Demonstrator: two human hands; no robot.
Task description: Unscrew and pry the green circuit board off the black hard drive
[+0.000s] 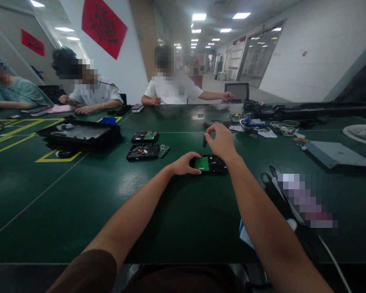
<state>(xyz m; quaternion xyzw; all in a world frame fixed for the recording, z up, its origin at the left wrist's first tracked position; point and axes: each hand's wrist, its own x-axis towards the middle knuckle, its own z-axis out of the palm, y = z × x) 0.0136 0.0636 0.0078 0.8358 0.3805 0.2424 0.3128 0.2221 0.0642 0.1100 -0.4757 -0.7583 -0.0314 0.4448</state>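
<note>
Near the centre of the frame, a hard drive (pixel 218 164) with a green circuit board lies flat on the green surface (pixel 110 203). The left hand (pixel 187 163), thumb and fingers parted, grips its left end; the right hand (pixel 222 140), fingers closed, pinches a screwdriver (pixel 204 141) upright above it.

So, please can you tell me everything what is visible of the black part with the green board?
The black part is a flat, roughly rectangular block, like a hard drive, perhaps metal. A bright green circuit board shows on its left portion. It lies flat on the dark green table, board side up. The left hand grips its left end; the right hand holds a screwdriver-like tool nearby. I cannot tell whether the tool touches it.
</note>
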